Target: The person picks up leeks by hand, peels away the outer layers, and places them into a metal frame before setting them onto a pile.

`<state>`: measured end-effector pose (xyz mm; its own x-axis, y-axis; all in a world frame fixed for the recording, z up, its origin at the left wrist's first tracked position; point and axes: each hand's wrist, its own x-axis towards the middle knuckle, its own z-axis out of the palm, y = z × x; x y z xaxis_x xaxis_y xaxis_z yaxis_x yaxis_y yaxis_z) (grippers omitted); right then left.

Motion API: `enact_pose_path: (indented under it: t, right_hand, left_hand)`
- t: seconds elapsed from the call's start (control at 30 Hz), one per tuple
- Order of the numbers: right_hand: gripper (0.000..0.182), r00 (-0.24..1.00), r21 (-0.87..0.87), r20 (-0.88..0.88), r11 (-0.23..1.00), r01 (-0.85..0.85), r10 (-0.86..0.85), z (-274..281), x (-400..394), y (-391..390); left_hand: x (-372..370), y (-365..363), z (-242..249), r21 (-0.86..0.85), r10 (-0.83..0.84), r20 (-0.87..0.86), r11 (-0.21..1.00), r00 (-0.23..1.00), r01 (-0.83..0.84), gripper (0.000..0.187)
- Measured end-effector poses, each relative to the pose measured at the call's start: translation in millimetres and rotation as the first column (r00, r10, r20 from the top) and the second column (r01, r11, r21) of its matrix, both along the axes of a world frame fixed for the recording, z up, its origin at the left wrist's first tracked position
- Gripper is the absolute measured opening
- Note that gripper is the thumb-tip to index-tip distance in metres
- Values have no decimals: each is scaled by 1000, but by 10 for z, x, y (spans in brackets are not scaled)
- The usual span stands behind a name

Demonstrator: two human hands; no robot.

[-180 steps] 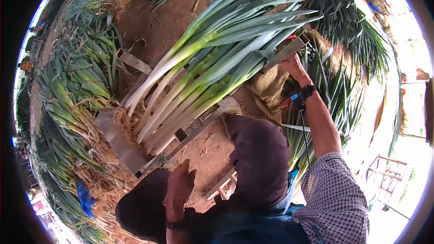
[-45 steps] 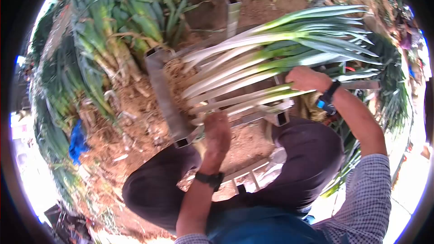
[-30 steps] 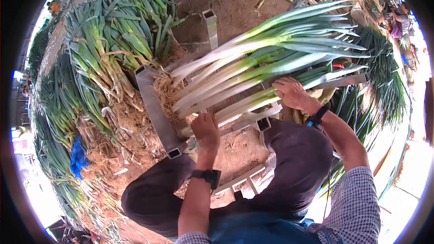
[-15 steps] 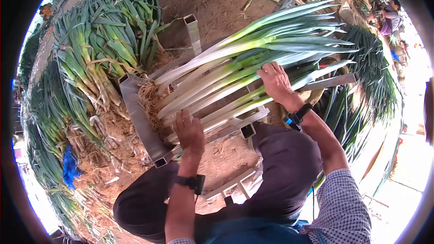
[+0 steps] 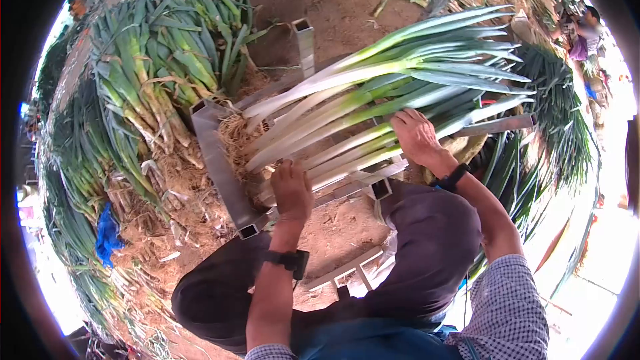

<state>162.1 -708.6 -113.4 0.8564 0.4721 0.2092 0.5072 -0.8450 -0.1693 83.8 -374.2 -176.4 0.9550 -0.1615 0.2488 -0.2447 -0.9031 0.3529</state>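
Observation:
Several long green onions (image 5: 347, 120) lie side by side across a metal frame (image 5: 220, 160), their white stalks and stringy roots to the left and their green leaves fanned out to the right. My left hand (image 5: 292, 190) is at the near edge of the bundle by the root ends, its fingers curled over the white stalks. Further right, my right hand (image 5: 417, 137) grips the nearer stalks where white turns to green. Both palms face down, so the fingertips are partly hidden.
Heaps of green onions stand at the left (image 5: 150, 60) and right (image 5: 543, 107). Metal posts (image 5: 305, 47) rise from the frame's far side. A blue plastic scrap (image 5: 108, 235) lies at the left. Another person (image 5: 587, 30) is at the far right.
The view has shifted slightly, so the frame and onions appear lower and further right. Both hands stay on the near stalks, and a gap between the stalks has widened a little.

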Motion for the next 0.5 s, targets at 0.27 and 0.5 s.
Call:
enact_pose_path:
  t: [0.27,0.5]
  right_hand:
    - [22,999,73,-5,997,-34,35,63,399,351]
    - [24,897,68,-435,996,-50,75,-109,546,232]
  left_hand:
    - [-78,-53,59,-38,55,52,998,997,-53,37]
    - [-84,-45,-64,-6,34,94,999,995,-34,37]
